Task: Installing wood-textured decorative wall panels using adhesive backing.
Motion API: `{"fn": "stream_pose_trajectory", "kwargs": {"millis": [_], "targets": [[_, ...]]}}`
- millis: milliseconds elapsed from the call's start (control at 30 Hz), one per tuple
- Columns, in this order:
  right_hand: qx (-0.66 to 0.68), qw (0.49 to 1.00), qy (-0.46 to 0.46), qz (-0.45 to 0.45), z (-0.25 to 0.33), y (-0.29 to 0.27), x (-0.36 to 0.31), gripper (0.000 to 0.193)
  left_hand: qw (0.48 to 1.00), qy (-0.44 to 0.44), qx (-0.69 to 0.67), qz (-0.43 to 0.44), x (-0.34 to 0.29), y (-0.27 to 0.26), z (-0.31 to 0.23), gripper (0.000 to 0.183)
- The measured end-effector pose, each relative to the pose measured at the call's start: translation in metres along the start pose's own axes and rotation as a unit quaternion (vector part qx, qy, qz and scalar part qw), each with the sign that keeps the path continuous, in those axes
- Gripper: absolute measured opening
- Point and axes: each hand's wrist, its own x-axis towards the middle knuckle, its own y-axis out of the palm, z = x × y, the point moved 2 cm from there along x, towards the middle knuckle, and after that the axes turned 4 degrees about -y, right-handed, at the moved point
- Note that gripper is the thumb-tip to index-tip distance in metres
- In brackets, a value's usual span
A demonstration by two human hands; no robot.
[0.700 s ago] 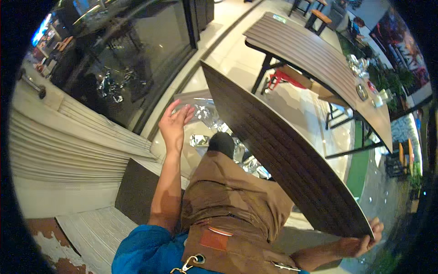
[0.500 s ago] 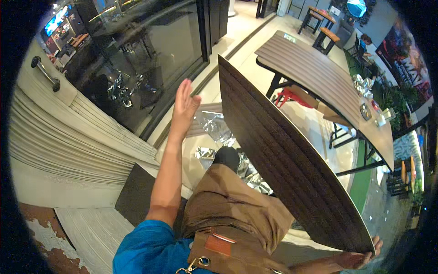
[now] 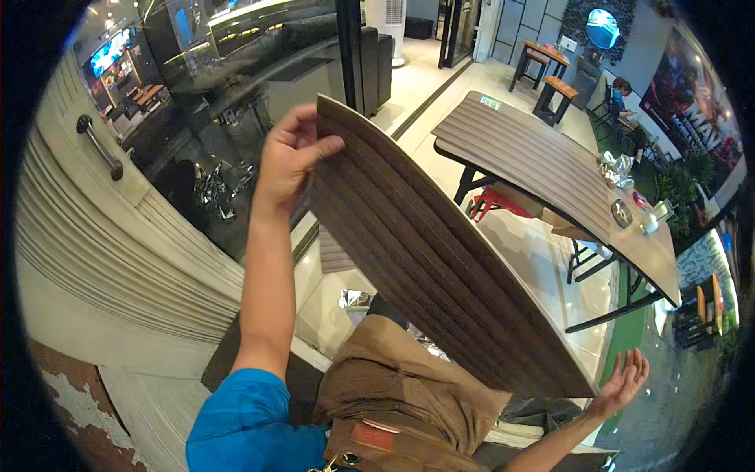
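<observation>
A dark brown ribbed panel [image 3: 440,259] with a pale edge slants across my front, from upper left to lower right. My left hand [image 3: 291,157] grips its upper left end, the thumb over the ribbed face and the fingers behind the edge. At the lower right corner of the panel, my right hand [image 3: 624,383] has its fingers spread and raised; whether the palm touches the corner I cannot tell. Behind the panel, crumpled silver foil [image 3: 355,300] lies on the floor, partly hidden.
A long table [image 3: 535,153] with a similar ribbed strip on it stands ahead to the right, bearing foil, a roll of tape [image 3: 621,212] and a glass [image 3: 650,223]. A glass wall [image 3: 236,102] and a pale ribbed surface [image 3: 118,236] are at left. A person [image 3: 621,98] sits far off.
My left hand, open and apart from the panel before, has taken hold of its upper end. The panel has shifted left; my right hand has risen and its fingers have loosened from the corner.
</observation>
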Motion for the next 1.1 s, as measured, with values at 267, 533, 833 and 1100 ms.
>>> {"fn": "stream_pose_trajectory", "kwargs": {"millis": [267, 533, 833, 1100], "targets": [[-0.073, 0.960, -0.165, 0.214, 0.058, 0.154, -0.062, 0.031, 0.888, 0.211, 0.242, 0.328, -0.017, 0.112, -0.067, 0.014], [-0.072, 0.859, -0.161, 0.480, 0.091, 0.244, -0.117, 0.040, 0.830, 0.220, 0.268, 0.438, -0.078, 0.167, -0.023, 0.010], [-0.042, 0.920, -0.018, 0.389, 0.064, 0.212, -0.133, 0.031, 0.854, 0.218, 0.265, 0.391, -0.112, 0.178, 0.009, 0.034], [-0.017, 0.952, -0.057, 0.300, 0.055, 0.210, -0.128, 0.028, 0.939, 0.164, 0.261, 0.155, -0.163, 0.199, 0.020, 0.027]]}}
